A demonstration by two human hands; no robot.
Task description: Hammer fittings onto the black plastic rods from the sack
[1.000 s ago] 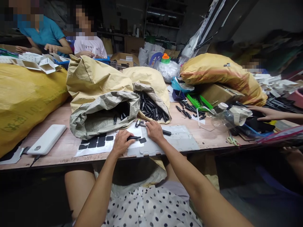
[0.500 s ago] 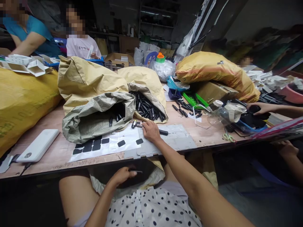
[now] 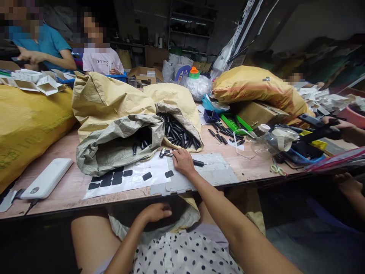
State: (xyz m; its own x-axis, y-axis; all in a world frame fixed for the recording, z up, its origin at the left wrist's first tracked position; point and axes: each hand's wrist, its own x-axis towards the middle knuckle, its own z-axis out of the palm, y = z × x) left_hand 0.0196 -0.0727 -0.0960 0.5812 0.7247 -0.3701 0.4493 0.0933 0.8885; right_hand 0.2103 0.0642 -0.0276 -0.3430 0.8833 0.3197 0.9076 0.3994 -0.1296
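Observation:
My right hand (image 3: 182,161) lies on the table with its fingers curled over a small hammer (image 3: 165,153); the metal head sticks out to the left and the black handle to the right. The hammer rests on a grey flat plate (image 3: 211,171). Left of it is a white sheet with several black pads (image 3: 122,177). My left hand (image 3: 155,212) is below the table edge, fingers curled at the mouth of a sack (image 3: 185,217) in my lap. What it holds is hidden. Just behind the hammer, an open sack (image 3: 176,131) shows many black cylindrical parts.
A grey woven sack (image 3: 114,148) lies left of the parts. A white power bank (image 3: 47,178) sits at the near left, big yellow sacks (image 3: 28,121) at left and right. A plastic bottle (image 3: 270,140) and a co-worker's hand (image 3: 340,127) are at right. Two people sit at the back left.
My left hand left the white sheet with a black part and dropped below the table edge to the sack in my lap. My right hand stayed on the hammer.

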